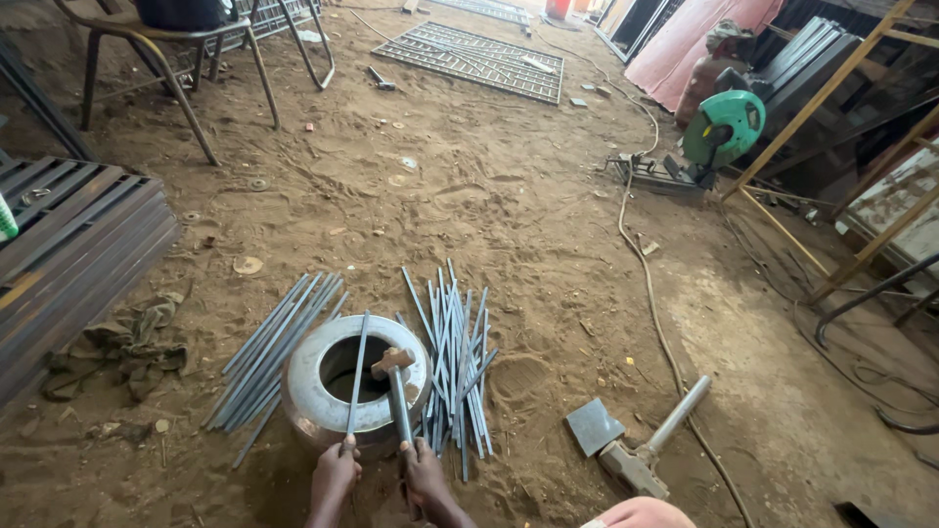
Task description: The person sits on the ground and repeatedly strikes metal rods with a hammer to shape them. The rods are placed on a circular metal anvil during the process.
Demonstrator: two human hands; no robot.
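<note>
While our left hand clamps the near end of a thin steel rod, laying it across the rim of the metal ring on the sandy floor so it spans the hollow, our right hand grips a hammer above it (rod bundles flank the ring within reach).

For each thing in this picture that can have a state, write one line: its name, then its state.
left hand: shut on thin rod
right hand: shut on hammer
thin rod: lying across the ring's opening
hammer: head resting on the ring's rim
metal ring: flat on the sand, hollow facing up
rod bundles: loose on the ground
chop saw: blade raised
</note>
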